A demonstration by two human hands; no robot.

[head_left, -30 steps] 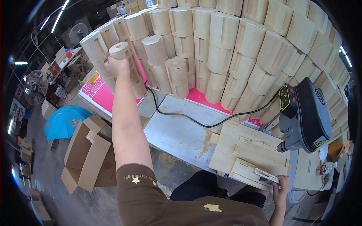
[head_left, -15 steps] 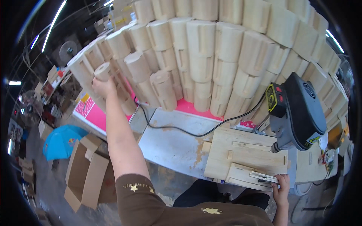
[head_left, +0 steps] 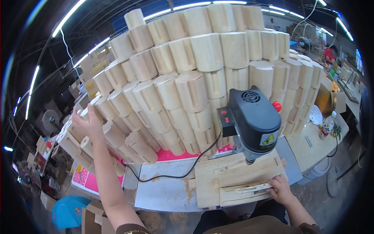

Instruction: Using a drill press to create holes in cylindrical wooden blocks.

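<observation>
Left hand [head_left: 86,124]: your thumb and fingers spread, raised in front of stacked wooden cylinders [head_left: 191,91]; contact unclear. Right hand [head_left: 279,189]: your fingertips pinch the right end of a pale slotted strip [head_left: 249,189], which lies at the near side of the wooden jig board [head_left: 203,183]. Over the board, a dark drill-press head [head_left: 255,121]; its black cable [head_left: 175,177] crosses the pale tabletop [head_left: 161,197] leftward.

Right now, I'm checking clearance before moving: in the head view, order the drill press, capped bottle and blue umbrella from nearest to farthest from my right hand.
1. Drill press, just beyond the right hand, slightly left.
2. Capped bottle, farther right.
3. Blue umbrella, far left, low.
</observation>
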